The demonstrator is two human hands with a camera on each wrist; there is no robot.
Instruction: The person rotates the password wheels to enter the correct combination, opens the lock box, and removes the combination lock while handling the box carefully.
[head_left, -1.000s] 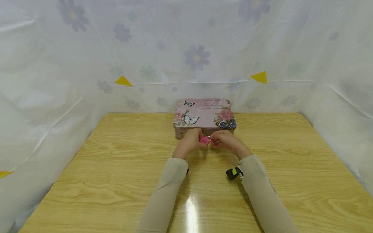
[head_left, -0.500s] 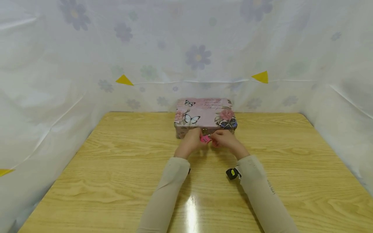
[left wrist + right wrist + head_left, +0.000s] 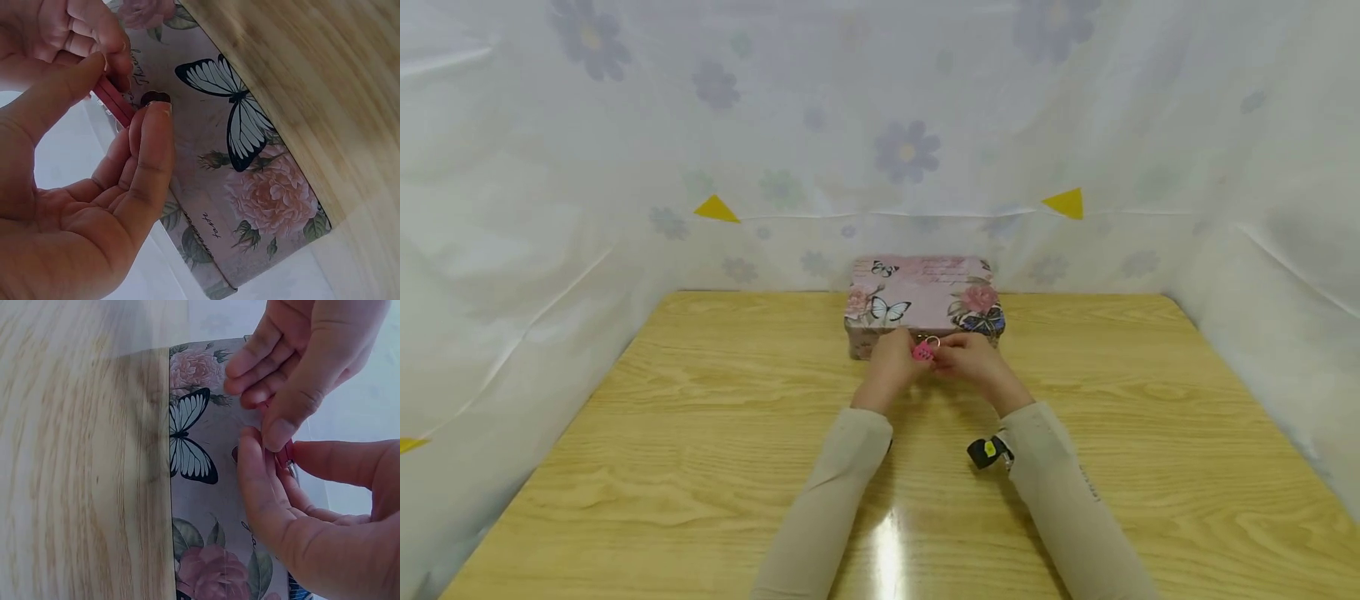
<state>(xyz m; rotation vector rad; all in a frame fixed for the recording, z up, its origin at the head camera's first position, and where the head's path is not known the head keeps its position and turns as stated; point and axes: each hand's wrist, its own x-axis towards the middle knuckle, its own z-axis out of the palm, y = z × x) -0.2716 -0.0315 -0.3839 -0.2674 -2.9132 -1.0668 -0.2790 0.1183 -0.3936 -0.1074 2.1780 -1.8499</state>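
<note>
A small pink padlock (image 3: 922, 352) with number dials on its face is held between both hands, just in front of the flowered tin box (image 3: 925, 292). Its metal shackle (image 3: 932, 342) stands up toward the box. My left hand (image 3: 891, 364) pinches the body of the lock between thumb and fingers; the red edge of the padlock (image 3: 114, 103) shows there in the left wrist view. From the other side my right hand (image 3: 976, 365) pinches it, thumb tip against the padlock (image 3: 287, 454) in the right wrist view. Close behind the fingertips is the box's small metal clasp (image 3: 155, 97), partly hidden.
The box stands at the back of the wooden table (image 3: 737, 442), lid down, near a white flower-patterned curtain (image 3: 820, 150). Yellow triangles (image 3: 1063, 203) mark the curtain. A black wrist strap (image 3: 987, 452) hangs below the right sleeve.
My right hand has shifted slightly left, closer to my left hand. The padlock has turned, and its shackle now points up toward the box and shows as a ring.
</note>
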